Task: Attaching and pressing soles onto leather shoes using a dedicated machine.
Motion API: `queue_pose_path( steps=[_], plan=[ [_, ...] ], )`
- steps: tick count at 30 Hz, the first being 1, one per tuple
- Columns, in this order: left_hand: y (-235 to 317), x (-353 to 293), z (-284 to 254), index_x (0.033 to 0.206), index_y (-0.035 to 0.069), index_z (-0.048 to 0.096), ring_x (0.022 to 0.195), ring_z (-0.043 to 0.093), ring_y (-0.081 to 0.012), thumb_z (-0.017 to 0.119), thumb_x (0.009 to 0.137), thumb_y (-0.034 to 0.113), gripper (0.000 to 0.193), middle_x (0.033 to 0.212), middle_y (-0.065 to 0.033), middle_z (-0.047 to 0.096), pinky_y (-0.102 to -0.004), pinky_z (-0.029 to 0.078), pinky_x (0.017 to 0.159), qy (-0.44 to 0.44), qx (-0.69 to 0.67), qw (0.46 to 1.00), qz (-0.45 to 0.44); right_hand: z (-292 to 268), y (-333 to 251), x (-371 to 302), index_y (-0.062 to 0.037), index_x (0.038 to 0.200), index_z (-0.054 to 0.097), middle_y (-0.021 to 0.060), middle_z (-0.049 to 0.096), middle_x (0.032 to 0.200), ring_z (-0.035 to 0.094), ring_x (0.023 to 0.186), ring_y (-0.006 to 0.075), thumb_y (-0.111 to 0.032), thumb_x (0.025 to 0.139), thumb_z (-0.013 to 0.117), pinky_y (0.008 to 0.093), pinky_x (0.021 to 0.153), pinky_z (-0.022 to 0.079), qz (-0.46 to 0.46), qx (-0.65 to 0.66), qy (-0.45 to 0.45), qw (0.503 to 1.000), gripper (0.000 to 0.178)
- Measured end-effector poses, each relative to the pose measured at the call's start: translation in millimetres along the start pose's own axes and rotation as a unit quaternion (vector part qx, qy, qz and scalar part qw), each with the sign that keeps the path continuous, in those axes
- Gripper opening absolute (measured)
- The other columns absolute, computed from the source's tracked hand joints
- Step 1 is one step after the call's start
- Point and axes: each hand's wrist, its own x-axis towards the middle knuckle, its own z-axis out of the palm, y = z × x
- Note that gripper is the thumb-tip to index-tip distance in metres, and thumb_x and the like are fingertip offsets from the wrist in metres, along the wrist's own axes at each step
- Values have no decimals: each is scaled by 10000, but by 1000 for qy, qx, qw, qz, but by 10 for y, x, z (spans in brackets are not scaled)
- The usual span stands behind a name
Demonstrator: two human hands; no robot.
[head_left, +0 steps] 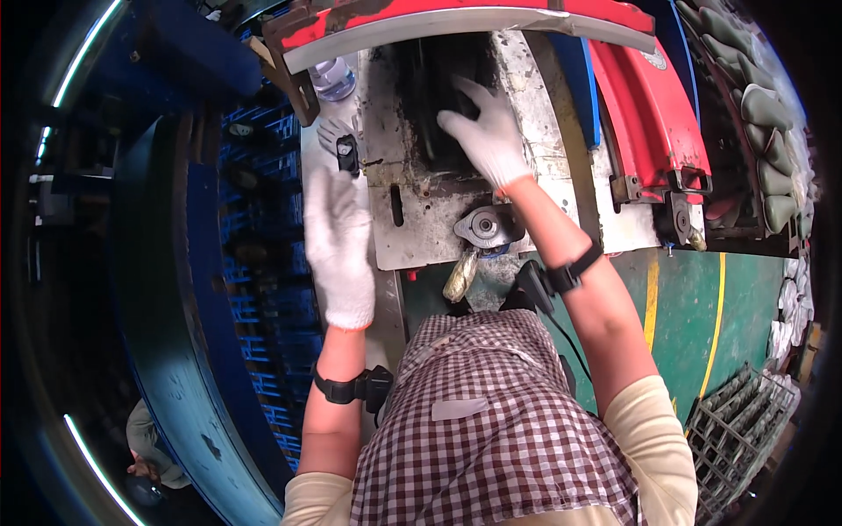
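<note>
Head view: my right fingers spread empty, left fingers by the table's left edge unclear — dropping red bar could pinch.

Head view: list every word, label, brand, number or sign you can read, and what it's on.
None legible.
Round pale mark on the red cover: too small to read.
Bottle: no readable text.
Pale patch on the checked apron: no readable text.
</note>
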Motion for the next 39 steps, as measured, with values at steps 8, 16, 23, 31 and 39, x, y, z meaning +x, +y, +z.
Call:
queue_pose_path(
  steps=[8, 16, 23, 31, 39],
  plan=[
    [577, 372, -81, 1606, -11, 332, 1385, 539, -295, 638, 1015, 193, 696, 1509, -197, 532, -440, 397, 1185, 32, 32, 970, 240, 443, 115, 288, -267, 1464, 585, 222, 523, 1404, 607, 1210, 412, -402, 821, 750, 487, 987, 559, 12, -326, -77, 942, 678],
    [1545, 1574, 421, 1360, 10, 602, 1247, 601, -380, 623, 949, 169, 442, 1345, -239, 599, -415, 460, 1107, -17, 152, 845, 513, 496, 113, 238, -251, 1431, 607, 175, 543, 1288, 612, 1159, 363, -391, 815, 764, 466, 889, 590, 5, -345, -43, 938, 652],
    [1910, 2139, 1108, 1230, 29, 674, 1062, 690, -365, 595, 992, 287, 360, 1115, -187, 717, -424, 545, 937, -203, 280, 773, 532, 436, 139, 169, -251, 1436, 599, 164, 534, 1283, 616, 1145, 352, -395, 820, 762, 460, 885, 593, 14, -340, -43, 939, 653],
    [2316, 2094, 1157, 885, 34, 729, 553, 571, -143, 568, 1021, 404, 426, 640, -46, 617, -316, 475, 531, -422, 314, 834, 167, 274, 182, 130, -182, 1489, 549, 227, 492, 1444, 574, 1250, 420, -456, 821, 774, 479, 1032, 532, 22, -299, -83, 950, 757],
    [1707, 1888, 1305, 933, 62, 688, 489, 503, -75, 631, 965, 439, 382, 590, 7, 558, -257, 425, 476, -589, 292, 754, -4, -469, 1265, -1640, -6, 1152, 682, 146, 694, 1076, 654, 967, 235, -158, 1022, 618, 378, 897, 523, 132, 25, 87, 987, 209]
  ],
)
